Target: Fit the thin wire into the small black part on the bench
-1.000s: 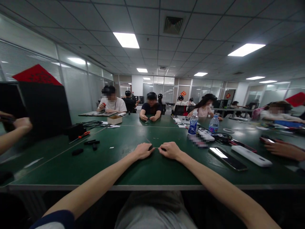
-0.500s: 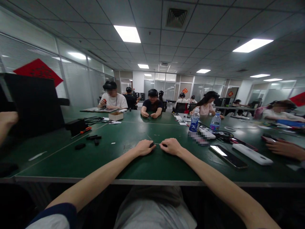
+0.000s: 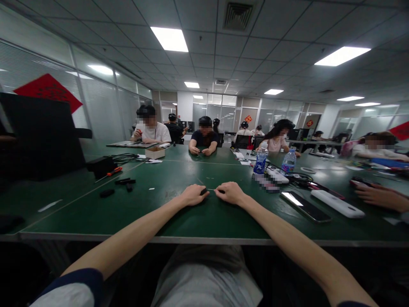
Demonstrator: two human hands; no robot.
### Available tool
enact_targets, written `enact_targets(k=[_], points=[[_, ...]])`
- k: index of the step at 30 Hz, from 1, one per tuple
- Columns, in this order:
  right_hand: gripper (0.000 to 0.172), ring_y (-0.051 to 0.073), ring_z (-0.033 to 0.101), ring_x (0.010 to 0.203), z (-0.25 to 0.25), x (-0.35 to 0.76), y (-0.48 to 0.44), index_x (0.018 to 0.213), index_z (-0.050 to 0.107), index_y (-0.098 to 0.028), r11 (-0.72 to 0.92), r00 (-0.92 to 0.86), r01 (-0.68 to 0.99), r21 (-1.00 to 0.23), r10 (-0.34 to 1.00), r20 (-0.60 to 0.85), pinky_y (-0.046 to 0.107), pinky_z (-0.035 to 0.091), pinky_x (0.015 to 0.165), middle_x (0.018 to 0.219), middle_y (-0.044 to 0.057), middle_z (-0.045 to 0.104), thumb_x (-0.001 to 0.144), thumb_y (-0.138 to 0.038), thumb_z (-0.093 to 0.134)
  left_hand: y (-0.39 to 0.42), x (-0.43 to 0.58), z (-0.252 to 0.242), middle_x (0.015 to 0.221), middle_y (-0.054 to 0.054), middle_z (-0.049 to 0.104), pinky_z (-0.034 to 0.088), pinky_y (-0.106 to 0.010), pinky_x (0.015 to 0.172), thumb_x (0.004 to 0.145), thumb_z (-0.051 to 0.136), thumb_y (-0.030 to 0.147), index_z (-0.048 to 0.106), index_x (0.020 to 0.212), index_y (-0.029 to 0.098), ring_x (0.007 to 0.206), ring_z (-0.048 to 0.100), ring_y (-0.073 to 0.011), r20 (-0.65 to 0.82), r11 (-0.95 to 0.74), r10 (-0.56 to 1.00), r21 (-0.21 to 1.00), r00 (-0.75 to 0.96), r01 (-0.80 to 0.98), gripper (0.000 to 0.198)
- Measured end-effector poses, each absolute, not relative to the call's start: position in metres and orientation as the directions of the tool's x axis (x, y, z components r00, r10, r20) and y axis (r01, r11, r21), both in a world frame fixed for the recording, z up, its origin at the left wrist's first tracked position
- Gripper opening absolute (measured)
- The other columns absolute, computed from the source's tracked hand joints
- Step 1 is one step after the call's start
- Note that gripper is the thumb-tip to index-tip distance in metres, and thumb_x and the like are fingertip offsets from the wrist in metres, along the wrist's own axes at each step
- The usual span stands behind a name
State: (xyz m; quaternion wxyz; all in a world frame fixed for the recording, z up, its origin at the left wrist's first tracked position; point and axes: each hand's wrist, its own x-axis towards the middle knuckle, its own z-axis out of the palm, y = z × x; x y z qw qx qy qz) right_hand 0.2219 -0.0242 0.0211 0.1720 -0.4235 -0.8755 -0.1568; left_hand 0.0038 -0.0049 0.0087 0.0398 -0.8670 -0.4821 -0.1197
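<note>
over the green table [image 3: 134, 213], left hand [image 3: 193, 195] and right hand [image 3: 230, 192] have fingers [image 3: 203, 194] clamped on a thin wire [image 3: 212, 189].

Whatever lies between the left hand [image 3: 193, 195] and the right hand [image 3: 230, 192] is too small to make out: a dark bit [image 3: 203, 192] half hidden by fingers. A pixelated patch [image 3: 264, 183] blurs one item on the surface [image 3: 179, 221], and the picture's right edge cuts off a co-worker's arm [image 3: 383, 198].

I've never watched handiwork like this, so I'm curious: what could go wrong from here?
The thin strand between the left hand and right hand might slip free. The small dark piece at the left fingertips could also drop, and it would be hard to spot on the dark green table.
</note>
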Motion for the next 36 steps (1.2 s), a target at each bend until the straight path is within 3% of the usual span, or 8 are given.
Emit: enact_targets(k=[36], points=[[0.030, 0.014, 0.060, 0.071, 0.0177, 0.2227, -0.0222, 0.089, 0.071, -0.022, 0.710, -0.667, 0.700, 0.076, 0.611, 0.426, 0.023, 0.038, 0.068, 0.081, 0.004, 0.069, 0.088, -0.038, 0.046, 0.0035, -0.0001, -0.0017, 0.088, -0.010, 0.067, 0.043, -0.029, 0.066, 0.087, 0.031, 0.055, 0.062, 0.089, 0.020, 0.079, 0.062, -0.0222, 0.296, -0.585, 0.780, 0.029, 0.552, 0.811, 0.047]])
